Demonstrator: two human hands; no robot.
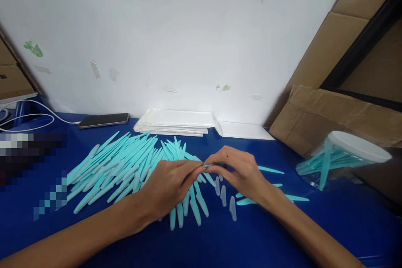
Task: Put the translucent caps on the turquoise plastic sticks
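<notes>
My left hand [166,184] and my right hand [240,171] meet at their fingertips in the middle of the table. Pinched between them is a small turquoise eyebrow razor [205,166], mostly covered by the fingers. Under and behind my left hand spreads a big heap of turquoise razors [109,171], many with clear blade caps. A smaller fan of razors [194,209] points toward me just below the hands. Loose clear caps [232,208] lie between the hands and the near edge. Several razors [271,170] rest around my right wrist, partly hidden by it.
At the right, a clear jar with a white lid [361,146] lies tilted with turquoise razors inside. Cardboard [339,113] stands behind it. Flat white packets [176,118] and a phone [103,120] on a white cable lie along the wall. The tabletop [150,247] is blue.
</notes>
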